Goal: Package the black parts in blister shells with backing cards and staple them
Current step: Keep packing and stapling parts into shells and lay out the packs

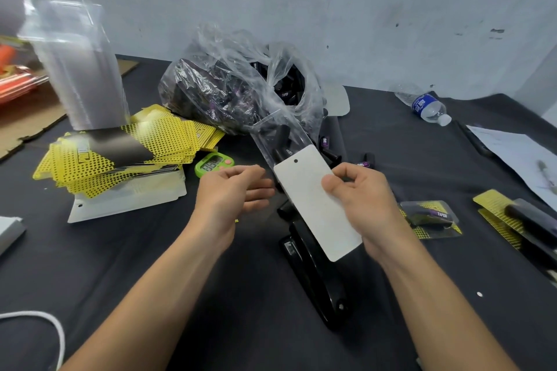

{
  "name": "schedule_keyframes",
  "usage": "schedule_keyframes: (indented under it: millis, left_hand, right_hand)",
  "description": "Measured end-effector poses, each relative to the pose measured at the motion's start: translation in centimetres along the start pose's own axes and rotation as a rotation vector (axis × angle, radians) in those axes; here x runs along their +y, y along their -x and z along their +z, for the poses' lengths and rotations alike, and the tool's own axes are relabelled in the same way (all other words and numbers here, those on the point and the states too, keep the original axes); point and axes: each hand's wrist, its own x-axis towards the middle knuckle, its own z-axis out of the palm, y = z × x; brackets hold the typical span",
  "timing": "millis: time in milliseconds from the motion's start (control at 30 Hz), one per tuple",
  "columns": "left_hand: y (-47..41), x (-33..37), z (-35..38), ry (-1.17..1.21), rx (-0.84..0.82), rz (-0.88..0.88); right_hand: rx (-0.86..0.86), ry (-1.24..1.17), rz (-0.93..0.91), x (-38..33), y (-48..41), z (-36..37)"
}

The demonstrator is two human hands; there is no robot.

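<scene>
My right hand (pixel 360 205) pinches a white-backed backing card (pixel 313 205) that sits partly inside a clear blister shell (pixel 278 135) holding a black part. My left hand (pixel 235 190) hovers just left of the card, fingers apart and holding nothing. Under the card lies a black stapler (pixel 316 280). A clear plastic bag (pixel 241 90) of black parts stands behind. To the left are a pile of yellow-and-black backing cards (pixel 120 153) and a tall stack of clear blister shells (pixel 81 63). Finished packs (pixel 431 220) (pixel 518 220) lie on the right.
A green timer (pixel 214 164) sits beside the card pile. A water bottle (pixel 425 105) lies at the back right, with white paper and a pen (pixel 524 156) near it. Cardboard (pixel 27 117) and a white cable (pixel 45 325) are at the left. Loose black parts (pixel 366 159) lie behind my right hand.
</scene>
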Motion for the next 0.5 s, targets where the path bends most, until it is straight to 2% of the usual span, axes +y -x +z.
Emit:
schedule_keyframes:
  millis: [167, 300, 500]
  left_hand:
    - [0.9, -0.1, 0.9, -0.134, -0.092, 0.053]
    - [1.3, -0.1, 1.1, -0.156, -0.077, 0.069]
    - [1.5, 0.1, 1.1, -0.127, -0.123, 0.058]
  right_hand:
    - [0.062, 0.076, -0.031, 1.3, -0.1, 0.7]
    - [0.094, 0.11, -0.09, 1.6, -0.2, 1.0]
    - [0.044, 0.01, -0.103, 1.6, -0.1, 1.0]
